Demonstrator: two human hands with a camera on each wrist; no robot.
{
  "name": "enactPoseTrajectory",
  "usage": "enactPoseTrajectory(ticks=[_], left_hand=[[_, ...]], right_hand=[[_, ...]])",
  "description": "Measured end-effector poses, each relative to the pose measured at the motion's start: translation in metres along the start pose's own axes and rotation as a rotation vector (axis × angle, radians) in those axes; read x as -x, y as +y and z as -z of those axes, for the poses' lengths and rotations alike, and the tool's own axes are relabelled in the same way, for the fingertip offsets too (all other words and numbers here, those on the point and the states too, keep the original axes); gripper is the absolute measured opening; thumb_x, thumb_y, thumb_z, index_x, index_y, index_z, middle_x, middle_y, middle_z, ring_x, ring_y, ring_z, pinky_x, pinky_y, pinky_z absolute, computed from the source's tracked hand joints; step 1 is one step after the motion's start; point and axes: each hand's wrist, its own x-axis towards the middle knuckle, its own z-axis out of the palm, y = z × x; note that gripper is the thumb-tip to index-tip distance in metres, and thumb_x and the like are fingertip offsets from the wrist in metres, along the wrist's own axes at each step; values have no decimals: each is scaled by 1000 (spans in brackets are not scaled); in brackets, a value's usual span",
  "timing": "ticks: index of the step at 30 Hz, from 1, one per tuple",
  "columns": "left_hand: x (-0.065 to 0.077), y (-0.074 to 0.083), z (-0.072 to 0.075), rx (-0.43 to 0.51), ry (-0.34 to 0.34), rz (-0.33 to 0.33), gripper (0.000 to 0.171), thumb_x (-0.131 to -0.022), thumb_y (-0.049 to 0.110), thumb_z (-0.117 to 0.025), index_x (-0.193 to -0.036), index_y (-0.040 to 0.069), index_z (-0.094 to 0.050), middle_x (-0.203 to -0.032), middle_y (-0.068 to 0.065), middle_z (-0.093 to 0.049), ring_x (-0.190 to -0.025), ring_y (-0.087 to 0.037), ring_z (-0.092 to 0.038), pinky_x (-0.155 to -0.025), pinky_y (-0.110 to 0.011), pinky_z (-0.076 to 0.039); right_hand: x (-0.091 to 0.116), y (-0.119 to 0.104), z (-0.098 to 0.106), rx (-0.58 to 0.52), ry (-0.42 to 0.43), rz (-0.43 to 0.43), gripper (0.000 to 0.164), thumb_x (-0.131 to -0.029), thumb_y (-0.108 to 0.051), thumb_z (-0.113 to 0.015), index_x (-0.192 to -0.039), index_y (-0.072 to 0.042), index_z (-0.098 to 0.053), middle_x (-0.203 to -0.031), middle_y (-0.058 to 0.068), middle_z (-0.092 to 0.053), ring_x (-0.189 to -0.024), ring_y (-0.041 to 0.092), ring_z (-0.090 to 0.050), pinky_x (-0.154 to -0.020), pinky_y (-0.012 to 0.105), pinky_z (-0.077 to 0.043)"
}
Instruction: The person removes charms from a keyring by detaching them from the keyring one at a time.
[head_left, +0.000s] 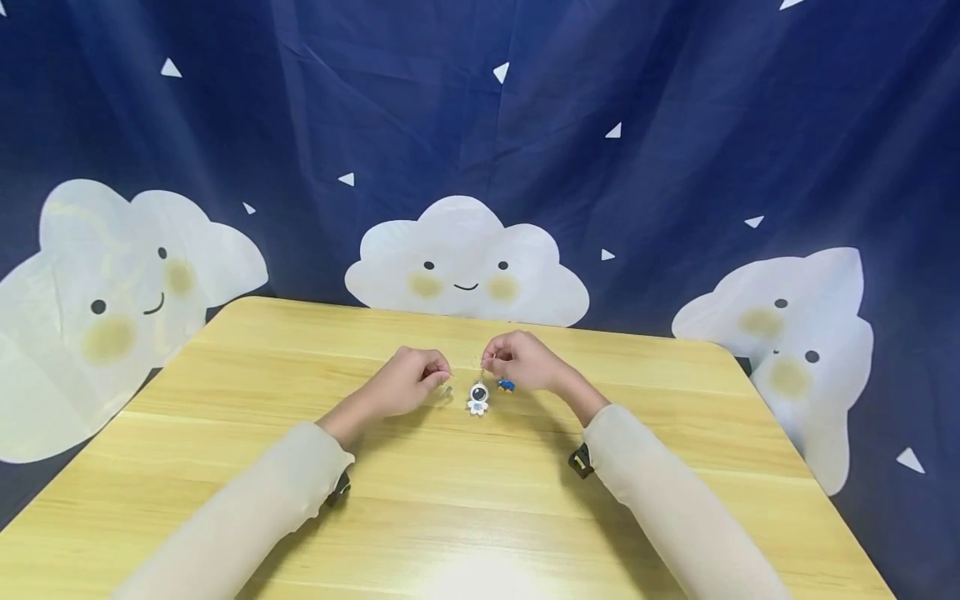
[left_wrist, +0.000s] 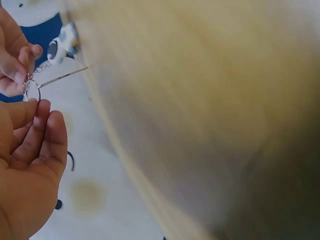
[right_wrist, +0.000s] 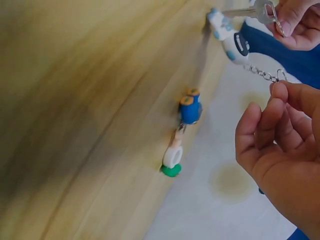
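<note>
My left hand (head_left: 405,383) pinches a split ring (left_wrist: 33,91) between thumb and fingertips. From that ring a silver key (right_wrist: 260,11) sticks out over the table. Opposite it, my right hand (head_left: 525,360) pinches the ring end of a metal chain (right_wrist: 261,73) with thumb and index finger. A small white astronaut charm (head_left: 477,399) with a dark visor hangs from this chain, between the two hands. In the left wrist view, the ring and the right fingertips come very close together.
On the wooden table (head_left: 465,492), beside the right hand, lies a small figure charm (right_wrist: 190,110) with a blue body, orange feet and a green end. A dark blue curtain (head_left: 420,100) with printed clouds hangs behind the table's far edge.
</note>
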Motion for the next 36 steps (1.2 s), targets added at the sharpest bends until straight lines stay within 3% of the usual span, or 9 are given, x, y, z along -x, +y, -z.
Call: enactPoseTrajectory(ticks=[4,9,19,27,32,36], left_hand=[[-6,-11,2,-9,-27,34,10,-100,6,-65,-92,4,-72,-74,2,-65,-66,-10,-55,-67,-29,-51],[-16,-17,1,-47,-79,63,12,-99,5,-63,-91,4,-72,-72,4,-64,-68,-11,-56,-71,-31,-52],[-32,-26,-2,-66,-155,176,13,-97,5,-65,-86,6,-72,-76,1,-67,-76,-15,-60,-80,-35,-53],[-42,-35,0,-168,-168,168,15,-94,7,-68,-82,9,-75,-75,4,-70,-76,-14,-61,-90,-41,-53],[-45,-36,0,-207,-177,178,16,-94,7,-68,-81,9,-76,-76,3,-70,-77,-16,-60,-89,-40,-53],[-47,-36,0,-228,-183,199,16,-94,7,-67,-80,8,-76,-78,1,-69,-79,-17,-59,-89,-40,-53]], right_hand=[[-9,7,0,50,0,-12,13,-98,-5,-63,-97,2,-74,-81,17,-72,-57,8,-52,-58,25,-45],[-16,18,3,133,3,-21,12,-97,-5,-66,-93,-2,-77,-81,10,-75,-53,6,-49,-58,24,-46],[-29,25,3,253,-4,-52,11,-95,-9,-68,-90,-6,-78,-77,0,-72,-67,9,-56,-79,33,-52],[-36,26,-1,303,-47,-72,12,-96,-9,-68,-89,-7,-78,-78,2,-73,-61,8,-56,-81,34,-53],[-39,30,-2,319,-54,-71,13,-96,-8,-69,-88,-7,-78,-77,1,-71,-63,8,-56,-79,32,-53],[-41,31,-3,326,-52,-91,13,-97,-10,-69,-87,-9,-78,-75,-3,-71,-64,9,-57,-84,34,-53]])
